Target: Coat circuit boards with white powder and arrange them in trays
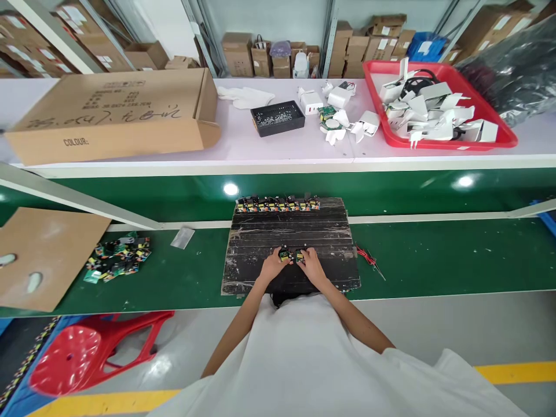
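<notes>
A small circuit board (pixel 284 255) is pinched in the fingers of my left hand (pixel 273 266). Close beside it, my right hand (pixel 311 266) grips a second small circuit board (pixel 299 256). Both hands are over the lower middle of a scuffed black grooved board (pixel 256 249) on the green bench. Along the far edge of that board stands a row of several circuit boards (pixel 278 204). To the left, a loose pile of circuit boards (pixel 117 255) lies on the bench. Red-handled cutters (pixel 371 260) lie just right of the black board.
A small clear bag (pixel 182 237) and a brown sheet (pixel 52 255) lie to the left. On the raised shelf are a large cardboard box (pixel 121 116), a black tray of small parts (pixel 278 118), white chargers (pixel 310 102) and a red bin (pixel 508 136). A red stool (pixel 69 359) stands at lower left.
</notes>
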`<state>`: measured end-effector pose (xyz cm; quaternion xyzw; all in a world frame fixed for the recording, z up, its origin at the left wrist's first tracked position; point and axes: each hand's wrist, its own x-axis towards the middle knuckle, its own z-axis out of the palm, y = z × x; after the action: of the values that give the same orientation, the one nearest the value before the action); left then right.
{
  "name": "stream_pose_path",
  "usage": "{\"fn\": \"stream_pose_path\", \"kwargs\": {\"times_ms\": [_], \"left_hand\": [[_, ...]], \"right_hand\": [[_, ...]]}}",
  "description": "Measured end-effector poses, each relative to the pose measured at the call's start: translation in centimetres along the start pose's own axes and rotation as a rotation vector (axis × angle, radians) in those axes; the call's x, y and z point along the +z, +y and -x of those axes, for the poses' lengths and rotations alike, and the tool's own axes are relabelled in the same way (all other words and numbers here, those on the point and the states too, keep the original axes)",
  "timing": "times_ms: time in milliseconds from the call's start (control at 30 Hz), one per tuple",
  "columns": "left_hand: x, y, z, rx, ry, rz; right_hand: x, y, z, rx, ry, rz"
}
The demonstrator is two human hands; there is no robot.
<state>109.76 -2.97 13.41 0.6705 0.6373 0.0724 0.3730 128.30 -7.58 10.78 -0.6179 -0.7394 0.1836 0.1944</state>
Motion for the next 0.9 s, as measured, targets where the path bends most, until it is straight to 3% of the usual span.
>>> {"fn": "stream_pose_path", "kwargs": {"times_ms": [133, 400, 600, 900], "left_hand": [[-0.3, 0.0, -0.4, 0.043, 0.002, -0.003], [0.8, 0.6, -0.2, 0.148, 0.204, -0.004], [1.8, -0.2, 0.2, 0.16, 0.292, 0.033], [2.7, -1.0, -0.3, 0.175, 0.305, 0.066]], "right_hand": [[0.0, -0.2, -0.1, -0.034, -0.005, 0.008], [0.1, 0.1, -0.3, -0.102, -0.069, 0.106], [-0.5, 0.1, -0.9, -0.218, -0.137, 0.164], [-0.4, 0.9, -1.6, -0.304, -0.14, 0.143]]}}
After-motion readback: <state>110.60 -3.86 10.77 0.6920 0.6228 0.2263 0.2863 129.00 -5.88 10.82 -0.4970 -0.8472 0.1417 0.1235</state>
